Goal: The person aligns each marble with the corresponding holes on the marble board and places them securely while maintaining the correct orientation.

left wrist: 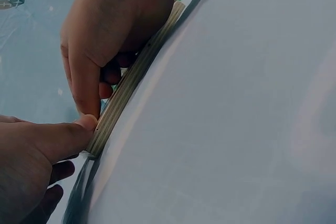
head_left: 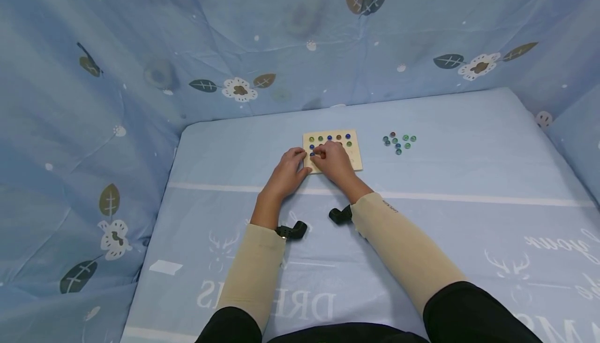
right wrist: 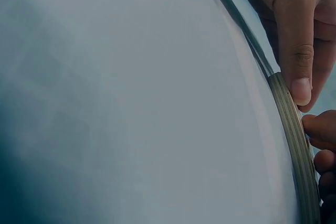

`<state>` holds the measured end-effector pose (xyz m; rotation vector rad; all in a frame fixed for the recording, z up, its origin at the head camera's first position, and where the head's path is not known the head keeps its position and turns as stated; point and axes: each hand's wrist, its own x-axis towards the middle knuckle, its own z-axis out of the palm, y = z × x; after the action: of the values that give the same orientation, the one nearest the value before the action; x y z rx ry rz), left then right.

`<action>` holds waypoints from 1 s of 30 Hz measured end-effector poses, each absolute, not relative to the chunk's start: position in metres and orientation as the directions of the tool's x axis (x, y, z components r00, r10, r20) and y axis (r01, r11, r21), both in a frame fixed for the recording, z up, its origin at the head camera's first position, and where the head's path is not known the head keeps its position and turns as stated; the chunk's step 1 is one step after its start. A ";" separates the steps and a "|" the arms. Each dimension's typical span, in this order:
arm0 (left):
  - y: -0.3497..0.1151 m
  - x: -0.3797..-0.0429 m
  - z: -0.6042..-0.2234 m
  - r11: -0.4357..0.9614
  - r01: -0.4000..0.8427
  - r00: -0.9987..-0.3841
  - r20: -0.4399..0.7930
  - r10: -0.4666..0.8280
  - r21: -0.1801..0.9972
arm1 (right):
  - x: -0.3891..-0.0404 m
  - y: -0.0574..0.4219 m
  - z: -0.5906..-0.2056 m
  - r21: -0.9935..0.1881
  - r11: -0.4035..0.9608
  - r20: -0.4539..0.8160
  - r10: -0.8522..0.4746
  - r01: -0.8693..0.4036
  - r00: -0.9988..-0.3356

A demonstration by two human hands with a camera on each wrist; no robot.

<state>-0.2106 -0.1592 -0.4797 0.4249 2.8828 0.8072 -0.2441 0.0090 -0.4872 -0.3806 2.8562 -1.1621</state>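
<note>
A pale wooden board (head_left: 357, 162) with rows of small hollows lies on the covered surface, several coloured glass marbles set in its far rows. My left hand (head_left: 287, 173) holds the board's near left corner, thumb at the near edge and fingers along the left side. Over the board, my right hand (head_left: 335, 162) pinches a blue marble (head_left: 312, 154) between thumb and index finger at the left end of a row. Its other fingers curl under, and the hand hides part of the board. The left wrist view shows the right hand's fingertip (left wrist: 89, 109) close beside the left thumb (left wrist: 86, 123).
Loose green, blue and red marbles (head_left: 395, 140) lie in a group right of the board. A light blue printed cloth (head_left: 469, 145) covers the surface, and patterned fabric (head_left: 300, 36) rises behind it and at both sides. A white patch (head_left: 165, 267) lies at the near left.
</note>
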 end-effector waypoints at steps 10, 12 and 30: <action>-0.158 -0.211 -0.482 0.787 0.238 -0.952 -0.024 0.305 0.568 | -0.238 0.019 -0.482 -0.745 0.645 0.016 -0.237 -0.170 -0.971; -0.157 -0.211 -0.483 0.790 0.239 -0.952 -0.022 0.304 0.564 | -0.236 0.022 -0.479 -0.765 0.626 0.001 -0.234 -0.152 -0.972; -0.158 -0.211 -0.483 0.803 0.150 -0.972 -0.064 0.228 0.576 | -0.232 0.092 -0.450 -0.831 0.555 0.012 -0.055 -0.041 -0.998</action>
<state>-0.2109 -0.1580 -0.4831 0.3014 2.8583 0.8974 -0.2316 0.0923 -0.4500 -0.0845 2.7568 -1.4724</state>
